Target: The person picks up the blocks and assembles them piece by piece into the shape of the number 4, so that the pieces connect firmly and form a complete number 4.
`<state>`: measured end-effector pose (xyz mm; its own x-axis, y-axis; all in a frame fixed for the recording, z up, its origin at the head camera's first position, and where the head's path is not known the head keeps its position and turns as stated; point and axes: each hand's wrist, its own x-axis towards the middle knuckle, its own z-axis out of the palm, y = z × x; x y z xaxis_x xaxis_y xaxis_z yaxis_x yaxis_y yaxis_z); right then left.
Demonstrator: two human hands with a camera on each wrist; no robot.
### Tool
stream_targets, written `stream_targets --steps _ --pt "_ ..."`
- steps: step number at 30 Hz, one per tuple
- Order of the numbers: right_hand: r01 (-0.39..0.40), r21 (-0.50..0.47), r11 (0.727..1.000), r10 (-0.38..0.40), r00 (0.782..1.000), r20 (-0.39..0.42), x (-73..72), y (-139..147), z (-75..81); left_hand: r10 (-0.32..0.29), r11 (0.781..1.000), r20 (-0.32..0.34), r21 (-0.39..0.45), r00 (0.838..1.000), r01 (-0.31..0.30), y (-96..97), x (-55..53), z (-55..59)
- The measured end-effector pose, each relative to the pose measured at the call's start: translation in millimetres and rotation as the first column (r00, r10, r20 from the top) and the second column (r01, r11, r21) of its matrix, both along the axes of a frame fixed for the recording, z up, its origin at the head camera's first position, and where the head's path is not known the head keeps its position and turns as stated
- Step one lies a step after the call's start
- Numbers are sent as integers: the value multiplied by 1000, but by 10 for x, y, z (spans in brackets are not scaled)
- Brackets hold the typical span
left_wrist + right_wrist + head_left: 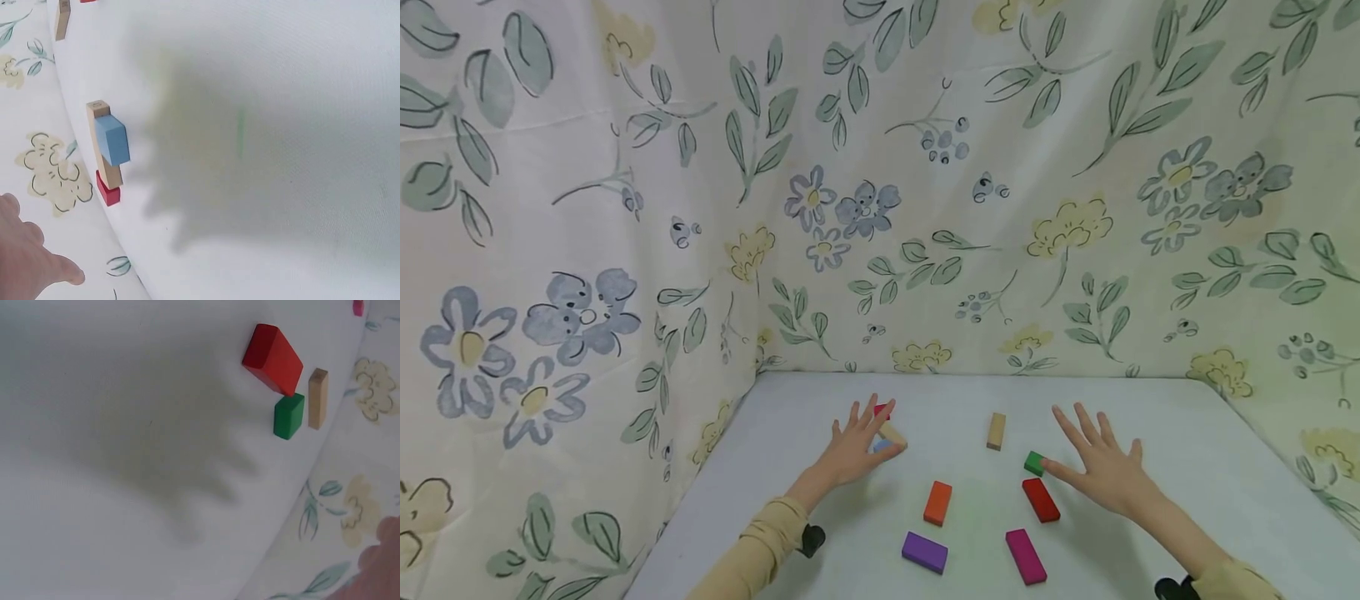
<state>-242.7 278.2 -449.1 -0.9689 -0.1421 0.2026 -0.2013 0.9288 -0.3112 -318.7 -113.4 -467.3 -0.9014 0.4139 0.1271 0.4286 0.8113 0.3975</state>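
Fingers spread, my left hand (852, 450) hovers over the far left of the white table and holds nothing. Partly behind it are a blue block (112, 140), a plain wooden block (111, 174) and a small red block (108, 191), lying close together. On the other side, my right hand (1108, 475) is also spread and empty above the table. Its thumb appears beside a green block (289, 417) in the head view; touching cannot be told. A larger red block (275, 360) lies close to the green one, and another plain wooden block (996, 432) lies farther back.
Between the hands and nearer me lie an orange block (937, 503), a purple block (925, 552) and a magenta block (1026, 557). The white table (775, 417) ends at a floral cloth (925, 292) hanging behind and at the sides.
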Motion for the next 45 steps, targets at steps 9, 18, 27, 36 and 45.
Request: stream_targets --steps 9,18,27,36,45 --pt "-100 -144 985 109 993 51 24 -60 10 -81 996 62 39 995 79 124 130 39" --pt "-202 -304 931 257 954 154 102 -147 35 -112 990 181 109 977 93 259 319 22" --pt "-213 -346 914 312 914 260 145 -217 22 -228 971 199 115 953 208 318 440 -19" --pt "-320 -289 902 383 903 196 225 -280 31 -324 940 225 186 919 286 304 401 -128" --pt "-298 -365 882 422 845 328 244 -344 -124 -404 911 223 190 887 367 307 392 -247"
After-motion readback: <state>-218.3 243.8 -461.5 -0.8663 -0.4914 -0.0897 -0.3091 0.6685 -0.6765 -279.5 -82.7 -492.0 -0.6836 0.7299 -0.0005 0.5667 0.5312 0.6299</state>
